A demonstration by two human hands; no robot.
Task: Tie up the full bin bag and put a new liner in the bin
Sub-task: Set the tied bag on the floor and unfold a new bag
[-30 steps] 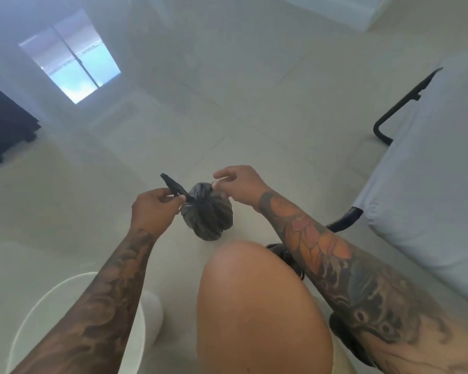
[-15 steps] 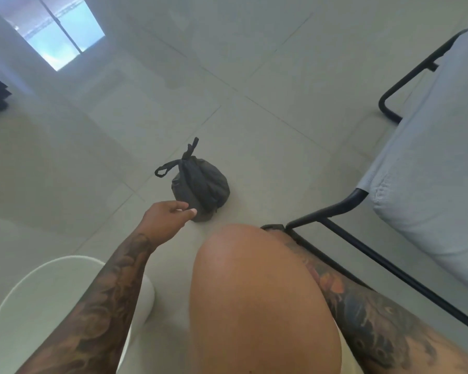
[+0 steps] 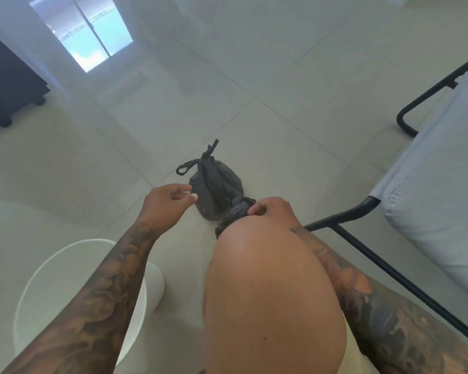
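Observation:
A small dark bin bag, knotted at its top, lies on the pale tiled floor ahead of my knee. My left hand hovers just left of it, fingers apart and holding nothing. My right hand sits above my knee and pinches a rolled black liner, whose lower end is hidden behind the knee. The white round bin stands at the lower left, partly covered by my left forearm; I see no liner in it.
My bare knee fills the lower middle of the view. A black metal frame carrying a pale grey mattress runs along the right. A dark piece of furniture stands at the far left.
The tied bag went from both hands down to the floor. My left hand let go and stays beside it. My right hand dropped out of sight, then came back up holding a rolled black liner.

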